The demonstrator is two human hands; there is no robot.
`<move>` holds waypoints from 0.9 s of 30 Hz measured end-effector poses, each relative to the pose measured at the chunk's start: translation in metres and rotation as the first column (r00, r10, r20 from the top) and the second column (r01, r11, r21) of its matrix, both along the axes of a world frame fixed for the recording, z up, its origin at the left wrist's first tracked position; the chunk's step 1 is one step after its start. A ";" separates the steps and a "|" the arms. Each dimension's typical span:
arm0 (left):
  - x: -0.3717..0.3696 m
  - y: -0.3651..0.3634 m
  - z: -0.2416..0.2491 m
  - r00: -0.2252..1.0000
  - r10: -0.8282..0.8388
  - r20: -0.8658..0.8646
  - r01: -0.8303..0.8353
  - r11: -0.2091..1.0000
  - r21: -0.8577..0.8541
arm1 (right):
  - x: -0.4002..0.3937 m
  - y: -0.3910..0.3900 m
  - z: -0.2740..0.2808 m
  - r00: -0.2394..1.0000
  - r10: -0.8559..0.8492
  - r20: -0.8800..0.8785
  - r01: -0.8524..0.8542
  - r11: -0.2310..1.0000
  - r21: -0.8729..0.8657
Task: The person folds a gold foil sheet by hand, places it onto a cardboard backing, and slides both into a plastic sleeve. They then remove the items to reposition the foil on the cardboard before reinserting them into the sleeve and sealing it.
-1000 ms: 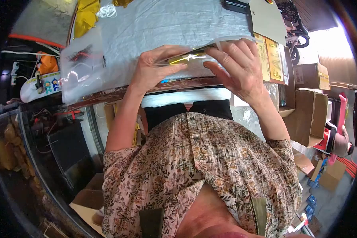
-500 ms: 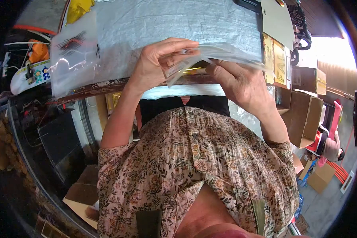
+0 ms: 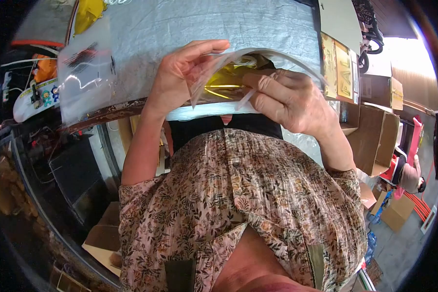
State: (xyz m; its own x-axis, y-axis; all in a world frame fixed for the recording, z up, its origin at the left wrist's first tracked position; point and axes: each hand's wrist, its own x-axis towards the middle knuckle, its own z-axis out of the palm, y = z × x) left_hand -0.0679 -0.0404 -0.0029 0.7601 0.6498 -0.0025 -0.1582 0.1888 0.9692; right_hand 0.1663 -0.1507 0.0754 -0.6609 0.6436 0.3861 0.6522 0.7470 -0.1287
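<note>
A clear plastic bag (image 3: 207,78) is spread between my hands above the table's front edge, its mouth gaping toward me. Something shiny and yellow (image 3: 228,80) shows within or behind the plastic; which one I cannot tell. My left hand (image 3: 177,78) is at the bag's left side, fingers curved with the plastic against them. My right hand (image 3: 297,100) is closed at the right side, fingers bent and pinching the plastic near the opening.
Pale sheeting (image 3: 204,24) covers the table. Clear plastic bags (image 3: 85,78) lie at its left, near yellow material (image 3: 88,15). Cardboard boxes (image 3: 374,138) stand at the right. A person (image 3: 410,176) is farther off at the right.
The plastic between my hands has opened wider, showing more yellow. My left hand has moved slightly left, and my right hand's fingers have curled in toward the opening.
</note>
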 end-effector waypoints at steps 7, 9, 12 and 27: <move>0.005 -0.004 -0.004 0.999 0.052 -0.005 -0.049 0.960 0.277 | -0.001 -0.011 -0.008 0.998 -0.011 -0.060 0.014 0.999 0.050; 0.006 -0.004 -0.002 0.997 0.047 0.056 -0.052 0.993 0.103 | -0.001 -0.010 -0.003 0.994 -0.073 -0.075 0.075 0.997 0.028; 0.011 0.002 0.003 0.999 0.027 0.042 -0.036 0.972 0.234 | 0.004 -0.001 0.006 0.980 -0.177 -0.092 0.176 0.984 -0.020; 0.022 0.096 0.025 0.983 -0.097 -0.159 0.096 0.995 -0.014 | 0.070 0.040 0.050 0.658 -0.528 -0.537 0.447 0.848 -0.285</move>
State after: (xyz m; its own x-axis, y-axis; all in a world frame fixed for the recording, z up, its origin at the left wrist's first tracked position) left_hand -0.0460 0.0556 0.0226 0.8090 0.5728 -0.1320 0.0170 0.2017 0.9793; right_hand 0.2359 -0.1106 0.1257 0.0869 0.8739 0.4783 0.6852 0.2961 -0.6655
